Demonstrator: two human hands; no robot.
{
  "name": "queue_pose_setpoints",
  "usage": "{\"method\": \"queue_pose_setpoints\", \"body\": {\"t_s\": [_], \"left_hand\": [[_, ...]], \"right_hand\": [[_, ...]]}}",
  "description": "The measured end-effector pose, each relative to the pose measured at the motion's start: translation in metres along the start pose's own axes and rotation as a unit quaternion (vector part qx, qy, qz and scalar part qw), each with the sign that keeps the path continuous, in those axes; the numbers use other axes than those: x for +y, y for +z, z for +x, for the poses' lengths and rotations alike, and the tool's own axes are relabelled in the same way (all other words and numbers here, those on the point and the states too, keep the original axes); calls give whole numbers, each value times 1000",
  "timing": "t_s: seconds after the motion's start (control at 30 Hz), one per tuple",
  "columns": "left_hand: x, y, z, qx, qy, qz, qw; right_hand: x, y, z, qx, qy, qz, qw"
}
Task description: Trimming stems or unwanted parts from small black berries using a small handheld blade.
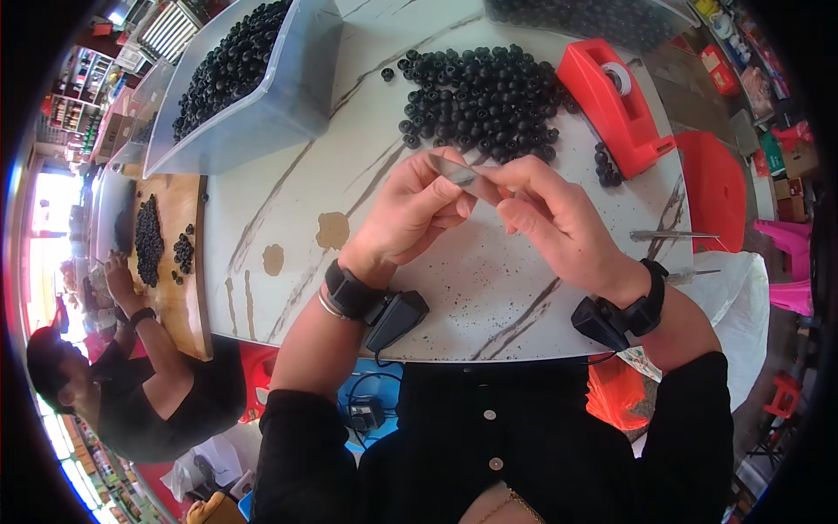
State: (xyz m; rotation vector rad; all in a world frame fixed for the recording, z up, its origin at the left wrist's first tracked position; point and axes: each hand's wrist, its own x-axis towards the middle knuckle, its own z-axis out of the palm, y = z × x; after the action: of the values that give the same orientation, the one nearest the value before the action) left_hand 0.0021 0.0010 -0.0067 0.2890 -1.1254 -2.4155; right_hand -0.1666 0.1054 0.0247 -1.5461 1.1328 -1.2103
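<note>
Both hands meet above the white table, just in front of a pile of small round black pieces with holes (480, 100). Between them is a short, shiny grey flat strip (456, 172); its exact kind is not clear. My left hand (415, 205) pinches one end between thumb and fingers. The fingers of my right hand (550, 214) are closed at the strip's other end, partly hiding it. Beyond my right hand stands a red tape dispenser (615, 109) with a roll in it. A few black pieces (607, 166) lie against its near side.
A clear plastic bin (301, 96) of black pieces stands at the far left, another bin (594, 22) at the far right. Metal tweezers (672, 235) lie at the right table edge. Brown stains (333, 230) mark the table (384, 314). A co-worker (131, 375) works at the left.
</note>
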Motion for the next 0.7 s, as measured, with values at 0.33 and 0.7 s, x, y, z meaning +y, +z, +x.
{"method": "queue_pose_setpoints", "body": {"t_s": [0.33,0.7], "left_hand": [[2,12,1,35,-22,-1,999],[-3,20,2,7,-79,16,997]], "right_hand": [[-2,0,1,-1,98,190,977],[4,-2,3,46,59,102,992]]}}
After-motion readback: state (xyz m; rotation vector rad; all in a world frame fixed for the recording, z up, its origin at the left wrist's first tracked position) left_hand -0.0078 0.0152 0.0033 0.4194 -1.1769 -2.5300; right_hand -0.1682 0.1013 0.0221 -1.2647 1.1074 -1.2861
